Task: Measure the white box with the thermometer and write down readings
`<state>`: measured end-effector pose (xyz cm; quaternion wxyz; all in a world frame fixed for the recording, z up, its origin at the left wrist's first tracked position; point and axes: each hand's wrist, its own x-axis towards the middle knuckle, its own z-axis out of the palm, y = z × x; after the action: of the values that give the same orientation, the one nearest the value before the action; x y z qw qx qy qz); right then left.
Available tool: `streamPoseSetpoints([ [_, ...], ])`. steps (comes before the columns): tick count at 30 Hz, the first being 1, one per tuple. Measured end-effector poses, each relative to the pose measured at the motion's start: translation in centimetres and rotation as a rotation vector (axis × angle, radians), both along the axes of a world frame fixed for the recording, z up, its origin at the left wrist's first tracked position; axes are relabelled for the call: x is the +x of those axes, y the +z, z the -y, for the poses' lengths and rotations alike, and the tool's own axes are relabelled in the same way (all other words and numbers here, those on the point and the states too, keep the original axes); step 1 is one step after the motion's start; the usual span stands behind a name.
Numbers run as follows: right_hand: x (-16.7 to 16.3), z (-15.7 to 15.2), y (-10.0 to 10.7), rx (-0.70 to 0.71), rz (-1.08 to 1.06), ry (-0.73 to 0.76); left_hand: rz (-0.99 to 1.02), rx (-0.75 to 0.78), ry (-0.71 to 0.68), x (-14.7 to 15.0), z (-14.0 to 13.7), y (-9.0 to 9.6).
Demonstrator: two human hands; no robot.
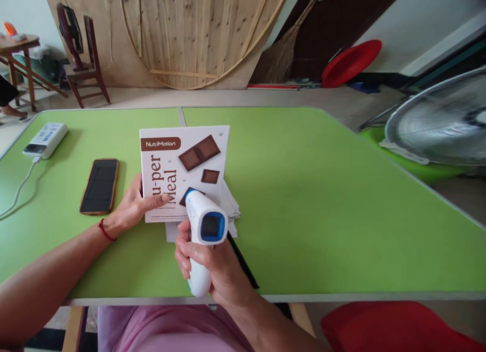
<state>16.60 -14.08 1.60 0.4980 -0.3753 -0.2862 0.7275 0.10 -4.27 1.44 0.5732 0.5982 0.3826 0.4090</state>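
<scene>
My left hand (133,204) grips the left edge of a white box (205,134) with brown NutriMotion lettering and chocolate pieces printed on it, its thumb lying across the front. My right hand (212,261) is wrapped round the handle of a white and blue infrared thermometer (200,210). The thermometer's front end is close to the box's lower right; I cannot tell if they touch. Its small screen looks dark. Behind and below the box lie white papers (230,205), partly hidden. A black strip (243,261) runs beside my right wrist.
On the green table (322,205), a smartphone (99,186) lies left of the box, with a white power bank (45,140) and cable (23,192) farther left. A large fan (444,119) stands beyond the right edge. A wooden chair (85,63) is behind the table; part of another person shows far left.
</scene>
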Motion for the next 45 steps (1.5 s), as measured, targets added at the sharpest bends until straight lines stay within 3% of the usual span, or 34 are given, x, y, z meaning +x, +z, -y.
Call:
streamPoseSetpoints([
  [35, 0.2, 0.0, -0.1, 0.117, 0.066, 0.023, -0.002, -0.031, -0.012, -0.1, -0.2, 0.2],
  [40, 3.9, 0.7, 1.0, 0.237, 0.29, 0.053, 0.021, -0.009, -0.032, -0.2, -0.3, -0.3],
  [45, 11.3, -1.8, 0.5, 0.443, 0.984, -0.039, 0.03, 0.005, -0.044, -0.1, -0.3, -0.1],
])
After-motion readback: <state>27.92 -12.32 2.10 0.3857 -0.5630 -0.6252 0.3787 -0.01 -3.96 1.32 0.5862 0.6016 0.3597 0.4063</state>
